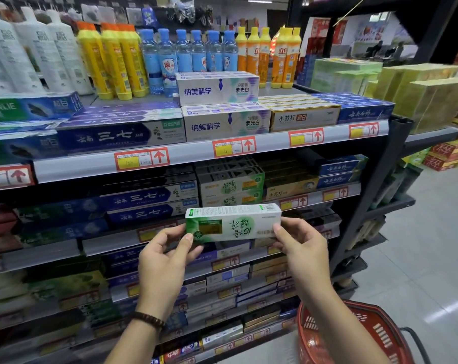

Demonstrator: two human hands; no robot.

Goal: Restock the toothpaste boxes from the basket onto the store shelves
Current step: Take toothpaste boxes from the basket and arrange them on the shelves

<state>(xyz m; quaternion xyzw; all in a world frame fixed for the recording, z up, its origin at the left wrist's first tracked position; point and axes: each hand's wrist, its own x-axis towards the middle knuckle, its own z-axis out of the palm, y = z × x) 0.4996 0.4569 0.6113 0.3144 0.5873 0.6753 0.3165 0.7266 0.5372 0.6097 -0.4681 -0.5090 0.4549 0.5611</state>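
Note:
I hold a green and white toothpaste box (233, 223) level in front of the shelves, its print upside down. My left hand (167, 261) pinches its left end and my right hand (300, 248) pinches its right end. Matching green and white boxes (230, 186) are stacked on the second shelf (317, 199) just above and behind it. The red plastic basket (354, 334) stands on the floor at the lower right, partly hidden by my right forearm; I cannot see what is in it.
The rack holds several shelves of toothpaste boxes, with white and purple boxes (222, 106) on the top shelf and detergent bottles (112, 59) behind them. Stacked yellow-green packs (417, 90) fill the neighbouring rack. The tiled aisle floor (430, 253) lies at the right.

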